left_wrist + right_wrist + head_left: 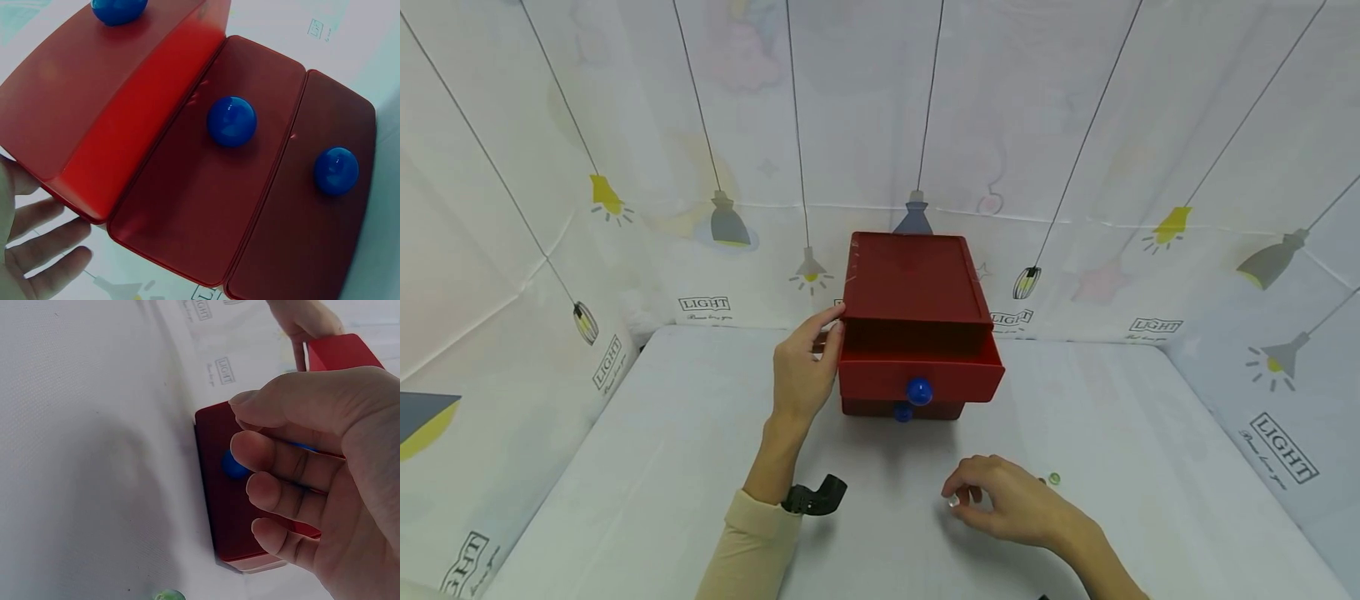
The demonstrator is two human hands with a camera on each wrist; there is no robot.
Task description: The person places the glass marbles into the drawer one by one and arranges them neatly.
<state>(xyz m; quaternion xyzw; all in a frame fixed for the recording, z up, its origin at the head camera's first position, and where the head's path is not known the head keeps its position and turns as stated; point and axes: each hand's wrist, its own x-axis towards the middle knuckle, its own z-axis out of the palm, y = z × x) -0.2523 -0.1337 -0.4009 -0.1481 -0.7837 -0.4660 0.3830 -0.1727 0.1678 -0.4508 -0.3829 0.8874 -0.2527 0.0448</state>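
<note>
At the back of the white-covered table [647, 467] stands a red three-drawer box [917, 325], its top drawer [921, 372] pulled out — the left hand [801, 375] rests against the box's left side with fingers straight, apparently to steady it. Nearer the person, the right hand [1007, 500] pinches a small clear marble [952, 501] between curled fingertips just above the cloth — a green marble [1054, 478] lies beside it.

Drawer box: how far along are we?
Done: top drawer of the red box is pulled out; left hand steadies the box's side. In hand: right hand pinches a small clear bead. Left: a green bead on the table.
</note>
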